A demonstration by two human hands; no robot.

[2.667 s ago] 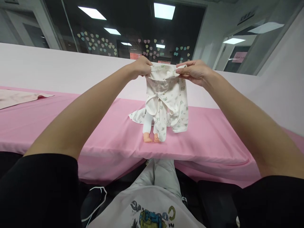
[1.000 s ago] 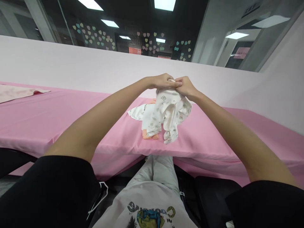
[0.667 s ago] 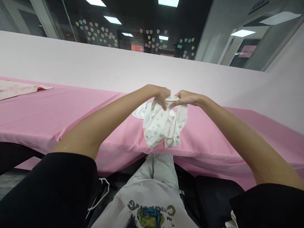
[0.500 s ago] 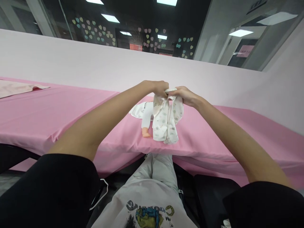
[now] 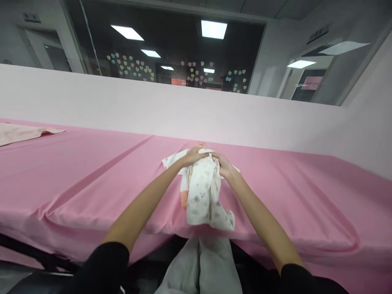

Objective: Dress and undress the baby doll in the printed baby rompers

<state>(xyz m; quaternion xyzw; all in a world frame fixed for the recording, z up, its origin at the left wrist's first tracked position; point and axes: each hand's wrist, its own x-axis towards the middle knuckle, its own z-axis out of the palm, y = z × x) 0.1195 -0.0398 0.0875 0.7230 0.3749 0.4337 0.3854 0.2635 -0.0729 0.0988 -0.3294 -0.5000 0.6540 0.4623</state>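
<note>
A white printed baby garment (image 5: 200, 192) hangs in folds over a baby doll (image 5: 184, 199) lying on the pink-covered table. My left hand (image 5: 196, 156) grips the garment's upper edge from the left, fingers curled into the cloth. Opposite it, my right hand (image 5: 223, 163) holds the same edge, its fingers partly hidden by the fabric. One leg of the doll shows at the left, and a bit of its head peeks out beyond my hands. White cloth spreads to both sides of the doll's upper body; the rest of the doll is covered.
The pink table cover (image 5: 107, 183) has raised creases and drapes over the front edge. A pale pink cloth (image 5: 24, 132) lies at the far left. Behind the table rises a white wall (image 5: 122, 106) with a window above it.
Both hands have lowered the garment from above the table onto the doll and now sit near the doll's upper body. My view has tilted up.
</note>
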